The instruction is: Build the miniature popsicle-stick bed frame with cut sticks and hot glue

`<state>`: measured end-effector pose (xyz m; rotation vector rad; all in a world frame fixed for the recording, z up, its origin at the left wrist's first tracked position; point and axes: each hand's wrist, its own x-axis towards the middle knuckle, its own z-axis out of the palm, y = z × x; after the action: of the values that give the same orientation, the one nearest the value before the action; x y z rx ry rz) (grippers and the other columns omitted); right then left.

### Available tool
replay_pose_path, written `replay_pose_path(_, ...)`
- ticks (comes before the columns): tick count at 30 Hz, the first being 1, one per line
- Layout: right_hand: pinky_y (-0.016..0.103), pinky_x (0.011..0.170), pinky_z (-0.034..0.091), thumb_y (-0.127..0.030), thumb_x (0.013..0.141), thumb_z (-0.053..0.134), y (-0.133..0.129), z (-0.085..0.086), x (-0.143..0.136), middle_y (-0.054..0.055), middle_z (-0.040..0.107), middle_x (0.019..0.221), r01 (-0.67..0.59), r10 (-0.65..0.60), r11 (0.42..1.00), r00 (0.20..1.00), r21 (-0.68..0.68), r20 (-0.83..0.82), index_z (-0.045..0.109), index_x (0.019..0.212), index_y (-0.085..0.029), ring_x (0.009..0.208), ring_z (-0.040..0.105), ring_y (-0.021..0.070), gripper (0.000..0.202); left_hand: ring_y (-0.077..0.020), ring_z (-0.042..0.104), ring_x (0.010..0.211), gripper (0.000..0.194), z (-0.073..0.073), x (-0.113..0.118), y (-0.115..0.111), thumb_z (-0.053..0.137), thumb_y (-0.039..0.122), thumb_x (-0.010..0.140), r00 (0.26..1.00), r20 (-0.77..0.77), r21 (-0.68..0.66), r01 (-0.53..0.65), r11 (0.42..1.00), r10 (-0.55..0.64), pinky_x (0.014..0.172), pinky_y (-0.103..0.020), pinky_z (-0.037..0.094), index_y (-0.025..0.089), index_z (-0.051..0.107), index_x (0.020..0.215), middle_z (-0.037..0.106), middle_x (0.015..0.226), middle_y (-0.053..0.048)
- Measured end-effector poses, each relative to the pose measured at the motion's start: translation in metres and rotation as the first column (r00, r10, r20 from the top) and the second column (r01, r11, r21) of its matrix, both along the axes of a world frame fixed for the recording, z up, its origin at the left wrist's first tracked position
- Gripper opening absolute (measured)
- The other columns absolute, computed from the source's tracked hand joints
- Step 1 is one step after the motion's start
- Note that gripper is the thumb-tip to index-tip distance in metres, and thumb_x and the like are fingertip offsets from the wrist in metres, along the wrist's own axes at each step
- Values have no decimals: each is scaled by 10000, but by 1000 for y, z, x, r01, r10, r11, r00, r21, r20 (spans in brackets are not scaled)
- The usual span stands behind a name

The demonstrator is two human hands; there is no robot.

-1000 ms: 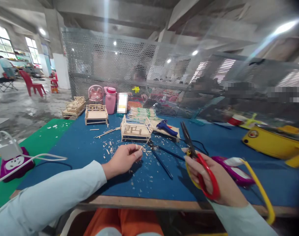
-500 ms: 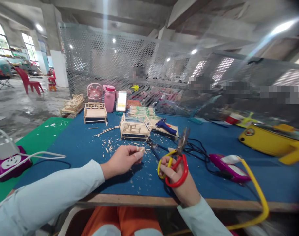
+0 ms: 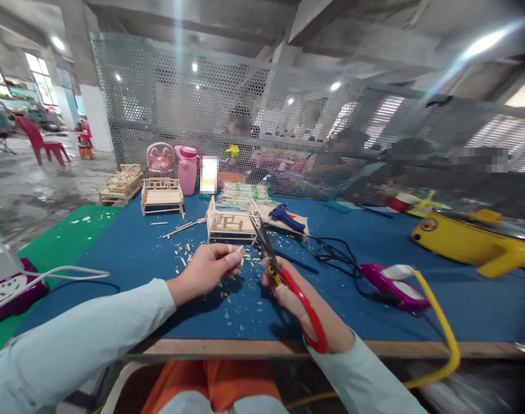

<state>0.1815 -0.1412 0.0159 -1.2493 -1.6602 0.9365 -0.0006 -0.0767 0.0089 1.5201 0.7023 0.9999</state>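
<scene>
My left hand is closed in a pinch on a small wooden stick piece, whose pale tip shows past the thumb and finger. To its right, my right hand grips a pair of scissors with a red and a yellow handle. The scissor blades slant up and away to the left, pointing at the miniature wooden bed frame behind both hands. Whether the blades are apart is hard to see. Pale wood scraps lie around the left hand.
Behind stand two more small wooden frames, a pink bottle and a bundle of sticks. A blue glue gun lies right of centre. Blue-handled pliers, a purple power strip and a yellow pan are further right.
My right hand has moved left, closer to the left hand. It has turned the scissors so the blades lean left instead of right. The left hand keeps its pinch.
</scene>
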Motion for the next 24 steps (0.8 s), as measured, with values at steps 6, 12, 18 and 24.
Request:
replay_pose_path(6,287,666,453,-368,743,532,-3,16,-9,25,567,779,-98,44,987,928,126,371,470,1096,-171,697,526,166,410,-81,441,538,413,5,-2,-3,578,532,697,1000,15,7,0,1000,0,541,-217,380,127,553,624,511,580,11)
replay_pose_path(12,285,677,448,-408,778,475,-1,17,-6,45,579,807,-146,83,982,903,119,422,476,1110,-150,681,519,162,420,-76,430,531,359,5,-4,-3,523,454,763,999,-46,37,30,999,-28,549,-212,374,128,530,612,488,561,18)
replay_pose_path(18,262,654,451,-382,753,519,-4,17,-5,43,596,799,-138,67,980,906,141,418,518,1068,-144,680,534,162,395,-73,407,507,313,8,-6,-5,513,389,775,992,-117,76,61,995,-52,521,-202,337,135,515,592,480,528,25)
replay_pose_path(24,232,608,438,-300,765,524,-4,9,-8,12,597,694,-66,-42,976,879,208,475,553,941,-167,596,522,134,222,-73,408,497,315,5,-6,-5,524,382,762,989,-136,81,64,995,-52,513,-200,325,136,510,567,483,511,26)
